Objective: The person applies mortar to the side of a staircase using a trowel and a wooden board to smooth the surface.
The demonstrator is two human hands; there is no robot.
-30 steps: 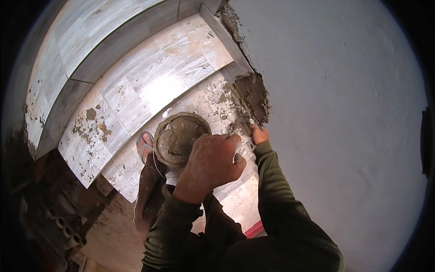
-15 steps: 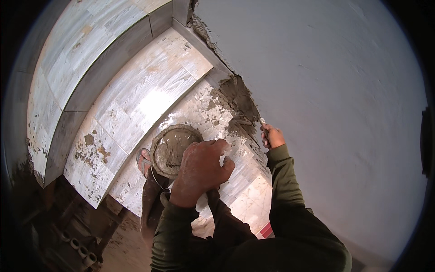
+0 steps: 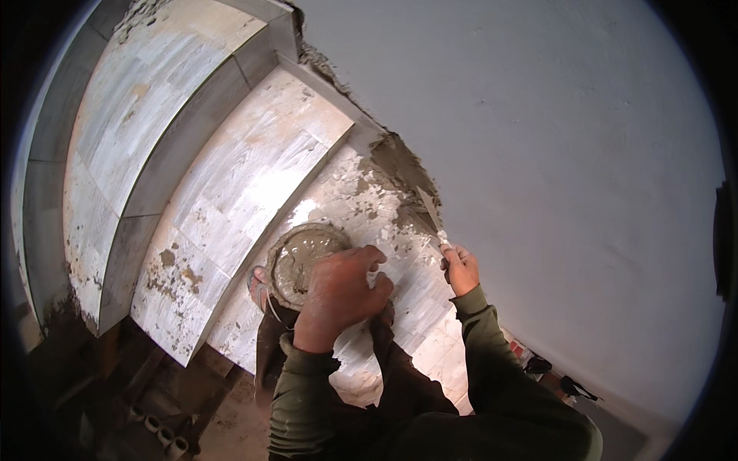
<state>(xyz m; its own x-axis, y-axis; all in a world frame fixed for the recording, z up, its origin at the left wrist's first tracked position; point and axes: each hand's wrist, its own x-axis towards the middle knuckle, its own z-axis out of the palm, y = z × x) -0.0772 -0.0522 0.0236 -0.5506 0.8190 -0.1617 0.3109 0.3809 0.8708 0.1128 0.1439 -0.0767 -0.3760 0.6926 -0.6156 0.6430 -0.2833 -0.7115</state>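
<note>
My right hand is closed round the handle of a trowel. The trowel's narrow blade points up toward the rough mortar strip at the foot of the grey wall. My left hand hangs over the right side of a round bucket holding wet grey mortar. Its fingers are bent and the thumb stands apart from them; nothing shows between them. The hand hides part of the bucket.
Wood-look tiled steps rise on the left, spotted with dried mortar. Mortar crumbs lie on the tiled floor. My sandalled foot is beside the bucket. Several pipe ends show at the lower left, and small dark items lie along the wall's base.
The view has shifted slightly. My right hand has drawn back a little from the wall's foot, and more of the trowel blade shows. My left hand stays over the bucket.
</note>
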